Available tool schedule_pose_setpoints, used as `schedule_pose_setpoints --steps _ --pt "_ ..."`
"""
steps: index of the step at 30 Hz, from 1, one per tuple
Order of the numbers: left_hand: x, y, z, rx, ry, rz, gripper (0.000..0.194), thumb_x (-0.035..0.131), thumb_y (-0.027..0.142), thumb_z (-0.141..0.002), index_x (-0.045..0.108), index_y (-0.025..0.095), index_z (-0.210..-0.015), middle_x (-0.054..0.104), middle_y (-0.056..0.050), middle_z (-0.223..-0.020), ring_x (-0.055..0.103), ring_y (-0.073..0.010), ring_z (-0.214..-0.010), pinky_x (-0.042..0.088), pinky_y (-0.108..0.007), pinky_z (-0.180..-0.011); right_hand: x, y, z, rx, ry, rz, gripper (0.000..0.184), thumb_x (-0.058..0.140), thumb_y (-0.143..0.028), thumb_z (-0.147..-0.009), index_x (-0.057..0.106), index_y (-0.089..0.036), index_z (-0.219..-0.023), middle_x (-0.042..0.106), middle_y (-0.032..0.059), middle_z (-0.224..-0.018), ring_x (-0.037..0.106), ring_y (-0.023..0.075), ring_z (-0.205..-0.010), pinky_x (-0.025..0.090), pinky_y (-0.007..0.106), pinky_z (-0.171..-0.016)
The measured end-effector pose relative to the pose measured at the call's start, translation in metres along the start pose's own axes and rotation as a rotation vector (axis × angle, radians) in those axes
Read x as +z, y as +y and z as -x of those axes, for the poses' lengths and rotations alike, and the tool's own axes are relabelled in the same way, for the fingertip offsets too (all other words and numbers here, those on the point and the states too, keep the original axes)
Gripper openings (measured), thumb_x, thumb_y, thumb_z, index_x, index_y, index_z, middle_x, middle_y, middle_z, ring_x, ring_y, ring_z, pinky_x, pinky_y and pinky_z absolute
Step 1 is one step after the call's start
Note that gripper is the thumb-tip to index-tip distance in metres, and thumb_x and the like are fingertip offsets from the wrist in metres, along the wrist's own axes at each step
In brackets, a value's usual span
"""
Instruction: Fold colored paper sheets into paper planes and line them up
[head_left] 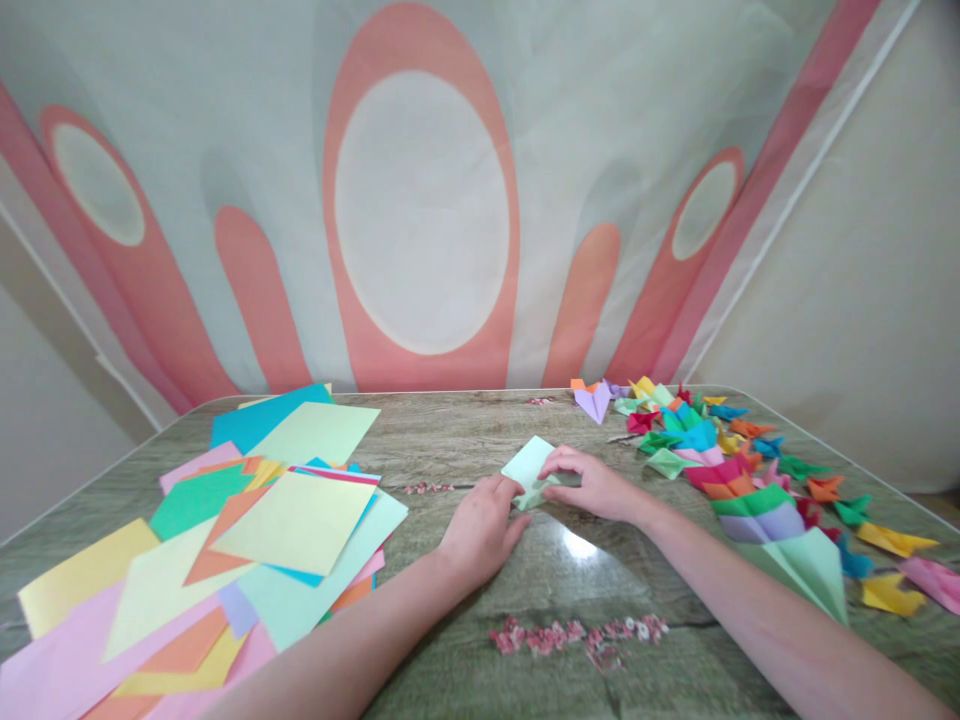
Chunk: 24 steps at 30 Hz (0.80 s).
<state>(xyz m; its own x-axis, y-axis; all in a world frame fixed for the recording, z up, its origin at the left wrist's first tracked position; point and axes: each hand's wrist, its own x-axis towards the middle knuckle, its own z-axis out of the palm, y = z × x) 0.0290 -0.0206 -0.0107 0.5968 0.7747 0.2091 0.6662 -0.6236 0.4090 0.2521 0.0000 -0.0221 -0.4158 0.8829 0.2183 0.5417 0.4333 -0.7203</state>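
A small pale green sheet of paper (529, 458), partly folded at its near end, lies on the table between my two hands. My left hand (481, 522) has its curled fingers on the left edge of the sheet, with the thumb below. From the right, my right hand (592, 484) grips the paper's other edge between thumb and fingers. My fingers cover part of the near fold.
Loose coloured sheets (300, 520) are piled on the left of the wood-patterned table (450, 640). Folded paper planes (795, 565) and several small folded paper figures (896, 540) spread along the right. Behind hangs a printed cloth (420, 210).
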Motion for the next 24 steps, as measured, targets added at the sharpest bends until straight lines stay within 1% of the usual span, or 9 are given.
schedule_pose_setpoints --steps 2,6,11,15,18,21,24 --pt "0.0009 0.0011 -0.0015 -0.007 0.014 0.005 0.015 0.057 0.024 -0.08 0.053 0.017 -0.093 0.056 -0.006 -0.096 0.052 -0.0194 -0.092 0.043 -0.032 -0.084 -0.003 -0.0038 0.0012 -0.02 -0.056 -0.047 0.021 0.066 -0.035 -0.076 0.068 -0.021 -0.092 0.058 0.0052 -0.1 0.055 0.0192 -0.094 0.041 0.034 -0.087" --pt "0.0016 0.0035 -0.0026 0.014 0.018 -0.019 0.004 0.054 0.022 -0.081 0.055 0.018 -0.082 0.055 -0.004 -0.09 0.052 -0.0183 -0.088 0.042 -0.03 -0.08 -0.0047 -0.007 0.0027 -0.037 -0.11 -0.061 0.014 0.067 -0.032 -0.074 0.071 -0.022 -0.082 0.057 0.0048 -0.102 0.054 0.0192 -0.097 0.04 0.035 -0.091" --pt "0.0009 0.0044 -0.003 0.025 0.017 -0.03 0.008 0.051 0.021 -0.083 0.058 0.018 -0.082 0.055 -0.004 -0.09 0.052 -0.018 -0.088 0.041 -0.029 -0.08 -0.0038 -0.002 0.0022 -0.052 -0.127 -0.008 0.01 0.069 -0.029 -0.073 0.072 -0.022 -0.079 0.057 0.0045 -0.103 0.053 0.0198 -0.099 0.039 0.036 -0.091" --pt "-0.0018 0.0059 -0.0027 0.021 -0.015 -0.029 0.01 0.052 0.022 -0.083 0.061 0.019 -0.08 0.056 -0.004 -0.089 0.052 -0.0178 -0.088 0.041 -0.028 -0.08 -0.0036 0.0019 0.0014 -0.042 -0.145 -0.003 0.012 0.069 -0.032 -0.072 0.072 -0.024 -0.08 0.057 0.0042 -0.103 0.053 0.0202 -0.099 0.04 0.037 -0.091" --pt "-0.0028 0.0078 -0.0015 0.027 -0.017 -0.033 0.01 0.054 0.026 -0.082 0.062 0.02 -0.08 0.056 -0.004 -0.092 0.052 -0.0183 -0.089 0.041 -0.029 -0.081 -0.0042 0.0014 0.0012 -0.026 -0.152 -0.002 0.013 0.069 -0.034 -0.072 0.072 -0.024 -0.079 0.057 0.0043 -0.104 0.053 0.0206 -0.099 0.04 0.037 -0.091" --pt "-0.0024 0.0093 -0.0015 0.013 0.003 -0.038 0.014 0.056 0.032 -0.081 0.063 0.02 -0.079 0.056 -0.004 -0.092 0.052 -0.0187 -0.088 0.042 -0.03 -0.081 -0.0059 -0.0006 0.0009 -0.026 -0.16 -0.004 0.015 0.067 -0.037 -0.073 0.072 -0.024 -0.08 0.057 0.0044 -0.105 0.052 0.0209 -0.099 0.039 0.038 -0.091" --pt "-0.0009 0.0093 -0.0036 -0.016 0.016 -0.032 0.019 0.053 0.033 -0.083 0.062 0.019 -0.074 0.056 -0.004 -0.09 0.052 -0.0181 -0.086 0.042 -0.03 -0.079 -0.0078 -0.0015 0.0 -0.027 -0.18 -0.019 0.019 0.063 -0.039 -0.077 0.071 -0.023 -0.081 0.057 0.0048 -0.105 0.052 0.0203 -0.099 0.039 0.037 -0.091"
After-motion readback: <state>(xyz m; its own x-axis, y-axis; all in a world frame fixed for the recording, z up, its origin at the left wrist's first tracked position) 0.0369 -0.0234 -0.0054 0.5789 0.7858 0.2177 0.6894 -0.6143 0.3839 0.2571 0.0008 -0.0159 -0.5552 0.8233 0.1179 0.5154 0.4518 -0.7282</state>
